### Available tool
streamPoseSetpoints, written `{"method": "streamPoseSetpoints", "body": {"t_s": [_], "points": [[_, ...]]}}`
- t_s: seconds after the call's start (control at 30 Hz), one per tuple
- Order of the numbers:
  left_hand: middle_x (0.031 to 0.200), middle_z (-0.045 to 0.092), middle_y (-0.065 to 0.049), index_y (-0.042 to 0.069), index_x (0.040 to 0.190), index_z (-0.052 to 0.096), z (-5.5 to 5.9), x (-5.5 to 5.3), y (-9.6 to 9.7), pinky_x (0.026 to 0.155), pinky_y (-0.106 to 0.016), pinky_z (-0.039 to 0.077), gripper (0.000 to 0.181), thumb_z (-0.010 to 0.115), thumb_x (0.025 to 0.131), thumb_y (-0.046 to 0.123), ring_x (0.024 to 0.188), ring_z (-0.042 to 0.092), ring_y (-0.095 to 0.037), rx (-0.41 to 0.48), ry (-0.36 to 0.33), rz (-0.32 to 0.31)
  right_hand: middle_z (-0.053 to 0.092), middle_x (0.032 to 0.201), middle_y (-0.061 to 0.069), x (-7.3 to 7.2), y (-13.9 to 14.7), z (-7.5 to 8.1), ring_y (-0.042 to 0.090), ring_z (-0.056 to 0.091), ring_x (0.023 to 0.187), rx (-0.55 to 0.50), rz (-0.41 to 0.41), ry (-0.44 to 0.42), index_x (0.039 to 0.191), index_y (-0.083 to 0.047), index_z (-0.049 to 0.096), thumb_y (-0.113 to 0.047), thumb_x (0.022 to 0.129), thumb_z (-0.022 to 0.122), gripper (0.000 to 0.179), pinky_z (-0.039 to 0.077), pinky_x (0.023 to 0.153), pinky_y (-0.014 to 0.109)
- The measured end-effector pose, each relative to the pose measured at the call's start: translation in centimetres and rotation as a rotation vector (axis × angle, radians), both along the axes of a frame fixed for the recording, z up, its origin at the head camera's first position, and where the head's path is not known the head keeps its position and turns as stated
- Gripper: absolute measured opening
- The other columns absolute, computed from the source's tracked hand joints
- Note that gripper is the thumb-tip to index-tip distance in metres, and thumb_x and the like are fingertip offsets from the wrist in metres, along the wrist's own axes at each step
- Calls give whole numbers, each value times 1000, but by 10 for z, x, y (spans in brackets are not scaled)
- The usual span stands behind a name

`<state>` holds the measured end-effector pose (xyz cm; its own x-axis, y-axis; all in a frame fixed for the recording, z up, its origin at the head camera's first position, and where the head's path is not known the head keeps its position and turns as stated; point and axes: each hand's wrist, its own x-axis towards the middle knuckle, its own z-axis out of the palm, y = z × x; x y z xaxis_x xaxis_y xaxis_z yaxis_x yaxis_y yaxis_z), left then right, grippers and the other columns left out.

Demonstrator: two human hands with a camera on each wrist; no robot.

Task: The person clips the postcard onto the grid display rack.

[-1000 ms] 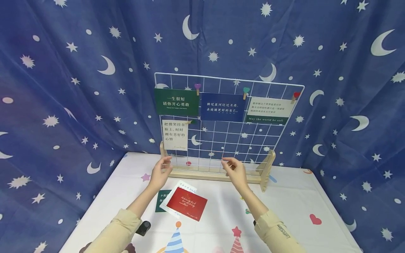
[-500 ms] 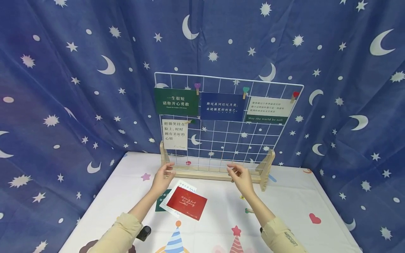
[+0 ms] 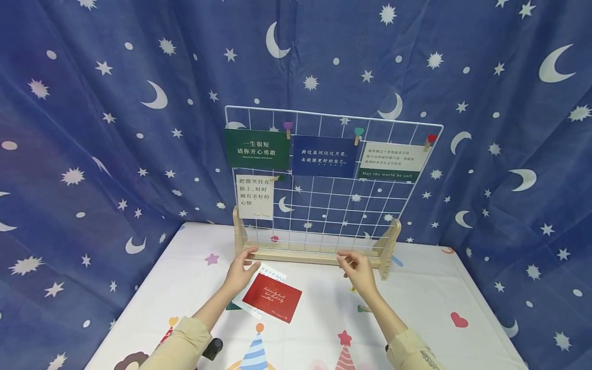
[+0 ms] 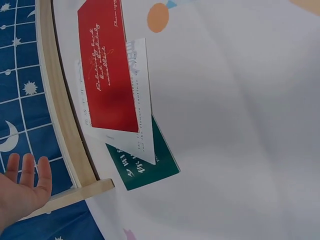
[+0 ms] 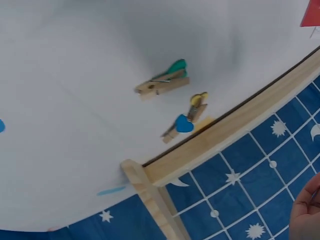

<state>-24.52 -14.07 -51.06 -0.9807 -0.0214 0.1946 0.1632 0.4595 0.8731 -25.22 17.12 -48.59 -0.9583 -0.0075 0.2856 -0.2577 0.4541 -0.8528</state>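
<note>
Atop a white card [image 4: 143, 110]: pale-lettered red card [image 3: 272, 298].

Beyond the left fingers [image 3: 248, 251] and right fingers [image 3: 349, 254], a wire grid [image 3: 296, 111] stands on the tabletop [image 3: 411, 308], a curtain [image 3: 509, 118] behind it. It bears 3 upper cards [image 3: 325, 156] and, beyond the left fingers, 1 lower card [image 3: 255, 197]. Nearer the person than the left fingers, and rightward, lie 3 overlapping cards [image 3: 272, 298]; nearer than the right fingers, 3 clothespins [image 5: 162, 85].
</note>
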Motion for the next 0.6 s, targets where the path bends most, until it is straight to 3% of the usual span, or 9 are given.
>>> {"method": "streamPoseSetpoints", "body": {"t_s": [0.2,0.43,0.6], "points": [[121,53,-27,-3,126,51,-6,1,2,94,-53,47,41,61,88,5,108,53,-45,-18,-4,-23,66,76,16,2,8,-10,9,54,50,30,-22,-8,101,3,68,-9,89,63,18,44,46,16],[128,49,-28,0,131,48,-11,6,9,95,-56,45,47,64,88,12,115,49,-47,-51,-78,-54,66,75,15,3,18,-23,6,52,51,58,-10,4,97,3,69,-6,87,65,14,41,42,14],[129,48,-31,0,131,48,-16,4,11,95,-58,45,50,66,86,14,116,49,-48,-100,-74,-63,66,78,11,4,26,-27,7,52,58,125,-30,-16,99,1,69,-9,87,66,16,44,50,15]]}}
